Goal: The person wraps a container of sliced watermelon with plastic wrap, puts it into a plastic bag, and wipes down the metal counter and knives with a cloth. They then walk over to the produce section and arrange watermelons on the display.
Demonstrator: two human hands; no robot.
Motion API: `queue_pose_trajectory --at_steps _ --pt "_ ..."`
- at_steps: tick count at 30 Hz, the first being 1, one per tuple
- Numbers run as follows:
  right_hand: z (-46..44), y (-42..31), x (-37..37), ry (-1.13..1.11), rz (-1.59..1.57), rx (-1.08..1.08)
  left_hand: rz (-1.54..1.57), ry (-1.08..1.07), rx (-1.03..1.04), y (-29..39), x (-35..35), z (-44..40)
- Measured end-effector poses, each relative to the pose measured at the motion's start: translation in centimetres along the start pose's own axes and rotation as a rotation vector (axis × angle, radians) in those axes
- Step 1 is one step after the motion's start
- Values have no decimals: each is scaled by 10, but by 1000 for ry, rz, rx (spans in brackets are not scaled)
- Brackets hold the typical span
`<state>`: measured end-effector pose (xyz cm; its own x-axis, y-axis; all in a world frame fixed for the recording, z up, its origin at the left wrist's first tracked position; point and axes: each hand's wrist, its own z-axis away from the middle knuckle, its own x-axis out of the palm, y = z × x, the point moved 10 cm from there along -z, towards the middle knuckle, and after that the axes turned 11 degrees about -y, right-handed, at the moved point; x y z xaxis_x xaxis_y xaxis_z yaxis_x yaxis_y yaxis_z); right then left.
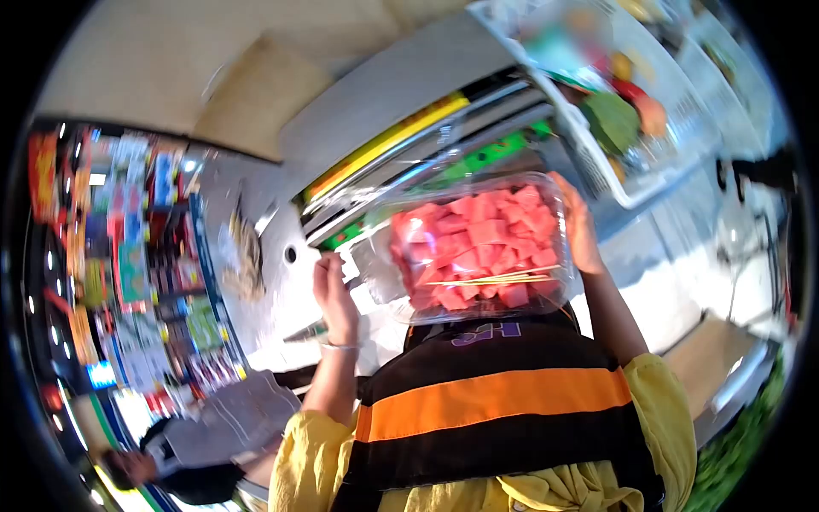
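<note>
A clear plastic tray of watermelon cubes (486, 243) is in front of my apron, with thin wooden sticks (499, 279) lying across the fruit. My right hand (580, 229) grips its right side, fingers mostly hidden behind the wall. To the tray's left, my left hand (334, 294) is raised with its fingers curled closed. Shiny transparent film (375, 263) shows between that hand and the tray; whether the fingers pinch it is unclear.
Behind the tray stands a metal machine with yellow and green strips (388, 141). A white basket (627, 192) of produce is at upper right. Packed shop shelves (141, 264) line the left, and another person (205, 435) is at lower left. Greens (742, 444) lie at lower right.
</note>
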<state>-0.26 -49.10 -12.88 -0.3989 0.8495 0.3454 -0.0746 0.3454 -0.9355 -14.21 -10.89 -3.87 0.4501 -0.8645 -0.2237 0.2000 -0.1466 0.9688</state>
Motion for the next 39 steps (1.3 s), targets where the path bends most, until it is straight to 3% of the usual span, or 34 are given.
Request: queue_pose_trajectory --at_steps 1,2,3,4,5,7,9,10,13,15,17,21,23,25,27,30,31,33,37,39 --pt "-8 -6 8 -21 -8 25 -203 76 -106 -55 -27 22" --pt "-15 -21 10 -64 250 -85 18 18 -276 -95 -18 44" --pt "-21 -20 17 -120 257 -80 245 -118 -388 -131 9 69" --pt "-21 -20 22 -166 273 -63 589 -84 -513 -139 43 84" --pt "-23 -20 24 -207 292 -47 522 -136 -324 -142 49 81" --pt "-25 -6 24 -328 317 3 540 -188 -297 -100 79 83" --pt "-24 10 16 -302 159 160 726 -186 -265 -106 94 92" --pt "-21 8 25 -302 14 212 814 -156 -283 -96 101 97" --pt "-27 5 34 -372 -32 176 1032 -76 -190 -95 113 105" --pt "-23 3 59 -491 -191 234 1052 17 -95 -85 113 115" --pt "-19 -6 69 -430 -287 259 1076 136 -34 -75 106 129" --pt "-7 -4 103 -545 -488 386 1024 325 64 -43 67 179" --pt "2 0 124 -556 -576 503 1087 349 235 -27 37 198" --pt "5 -22 170 -582 -510 444 1150 427 346 -9 5 210" --pt "12 -33 221 -612 -559 407 1249 416 427 -44 -20 195" --pt "33 -17 307 -728 -595 392 1103 400 536 -100 -58 188" --pt "47 -1 334 -752 -601 478 1057 394 561 -111 -81 193" --pt "69 44 383 -705 -672 614 1090 399 529 -140 -132 205" --pt "114 107 517 -783 -685 582 1160 404 380 -181 -255 250" --pt "135 131 575 -770 -783 687 1158 409 321 -192 -305 265"
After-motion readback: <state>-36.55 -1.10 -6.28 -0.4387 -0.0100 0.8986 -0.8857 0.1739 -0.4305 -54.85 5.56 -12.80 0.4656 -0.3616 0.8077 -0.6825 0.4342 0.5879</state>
